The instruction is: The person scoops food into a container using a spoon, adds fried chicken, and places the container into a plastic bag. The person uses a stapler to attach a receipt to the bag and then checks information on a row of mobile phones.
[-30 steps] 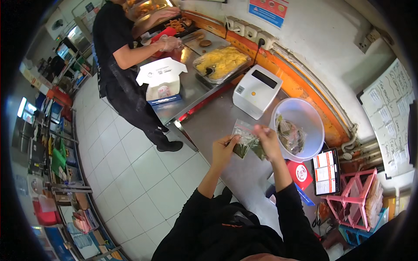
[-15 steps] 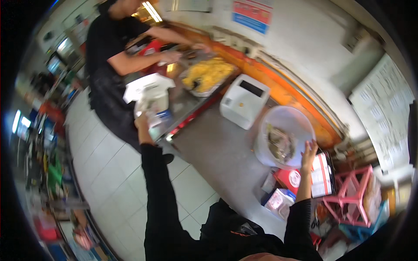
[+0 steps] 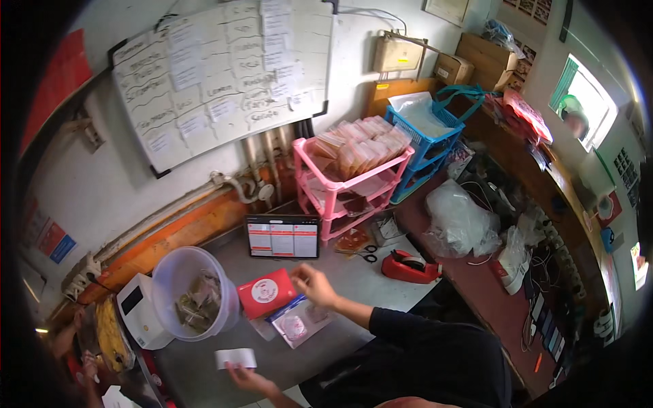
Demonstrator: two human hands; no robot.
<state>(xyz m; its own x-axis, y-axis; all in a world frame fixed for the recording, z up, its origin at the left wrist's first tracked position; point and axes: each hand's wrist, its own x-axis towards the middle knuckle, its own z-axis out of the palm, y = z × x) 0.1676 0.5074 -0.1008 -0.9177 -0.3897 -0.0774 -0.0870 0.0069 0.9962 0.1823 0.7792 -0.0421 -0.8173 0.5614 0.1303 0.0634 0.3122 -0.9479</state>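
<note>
My left hand (image 3: 250, 379) is closed on the edge of a small white paper slip (image 3: 235, 358), held over the near edge of the metal counter. My right hand (image 3: 315, 285) hovers with loosely bent fingers, and nothing shows in it. Below and beside that hand lie a red box (image 3: 256, 304) with a round white emblem and a flat clear pack (image 3: 294, 328) with a blue edge. To their left stands a translucent plastic bucket (image 3: 230, 297) with small crumpled packets (image 3: 201, 299) inside.
Behind the right hand stands a tablet (image 3: 283, 238) with a lit screen. A pink rack (image 3: 331, 230) holds several packets; a blue basket (image 3: 409, 165) is beside it. Scissors (image 3: 368, 253) and a red tape dispenser (image 3: 411, 266) lie right. At far left are a white printer-like device (image 3: 145, 318) and a co-worker's hand (image 3: 90, 366).
My view has swung right. My left hand has come back from beside the co-worker and now holds the paper slip. My right hand has left the bucket's rim and hovers by the red box.
</note>
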